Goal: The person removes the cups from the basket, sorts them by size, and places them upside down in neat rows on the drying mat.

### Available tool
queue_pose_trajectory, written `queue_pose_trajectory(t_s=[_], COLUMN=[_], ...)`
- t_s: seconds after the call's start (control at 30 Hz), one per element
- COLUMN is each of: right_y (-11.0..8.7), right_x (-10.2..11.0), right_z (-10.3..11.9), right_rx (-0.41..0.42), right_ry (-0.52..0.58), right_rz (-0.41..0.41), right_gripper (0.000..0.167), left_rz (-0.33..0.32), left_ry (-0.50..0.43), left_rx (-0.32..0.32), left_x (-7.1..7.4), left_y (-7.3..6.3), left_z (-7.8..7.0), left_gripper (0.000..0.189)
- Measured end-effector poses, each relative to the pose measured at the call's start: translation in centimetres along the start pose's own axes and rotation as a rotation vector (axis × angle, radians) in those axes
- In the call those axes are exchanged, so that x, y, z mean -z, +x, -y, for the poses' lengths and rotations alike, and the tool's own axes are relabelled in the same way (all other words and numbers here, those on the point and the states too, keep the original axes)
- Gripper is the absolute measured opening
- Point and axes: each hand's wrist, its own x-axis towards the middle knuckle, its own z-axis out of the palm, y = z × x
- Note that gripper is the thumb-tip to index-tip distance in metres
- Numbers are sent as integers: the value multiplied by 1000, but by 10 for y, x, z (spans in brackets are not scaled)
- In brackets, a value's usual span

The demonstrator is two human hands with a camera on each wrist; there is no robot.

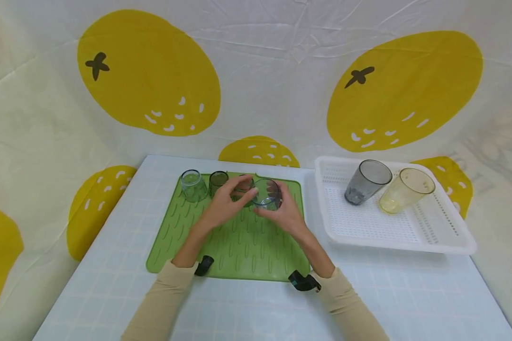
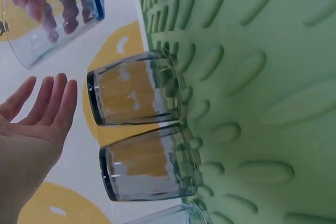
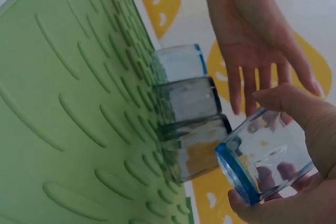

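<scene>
Clear glass (image 3: 273, 153) w/ blue-edged end is tilting in R hand's (image 1: 286, 213) grip abv green mat (image 1: 247, 251), blue end facing matward. L hand (image 1: 224, 208) is hovering nr it, fingers curving loosely. Two grey glasses (image 2: 134, 95) are standing on mat, side by side.

no text, label, brand, number or sign can be read anywhere in these views.
</scene>
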Motion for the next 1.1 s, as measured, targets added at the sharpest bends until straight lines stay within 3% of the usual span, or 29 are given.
queue_pose_trajectory(t_s=[0.3, 0.5, 0.67, 0.83, 1.0, 1.1], right_y=[-1, -1, -1, -4, -6, -7], right_x=[-8, -11, -11, -5, 4, 9], right_z=[-5, -4, -2, -5, -10, -13], right_rx=[10, 31, 17, -30, -111, -137], right_ry=[-4, -44, -63, 21, 146, 178], right_rz=[58, 82, 93, 156, 242, 251], right_gripper=[80, 79, 77, 74, 71, 66], left_rz=[7, 1, -45, -119, -107, -92], left_ry=[31, 59, 70, 52, -43, -80], left_rx=[46, 27, -44, -98, -94, -63], left_x=[-13, -19, -22, -24, -25, -25], left_y=[3, 3, 2, 2, 0, -2], left_z=[-11, -13, -11, -8, -7, -9], left_gripper=[67, 74, 66, 45, 37, 39])
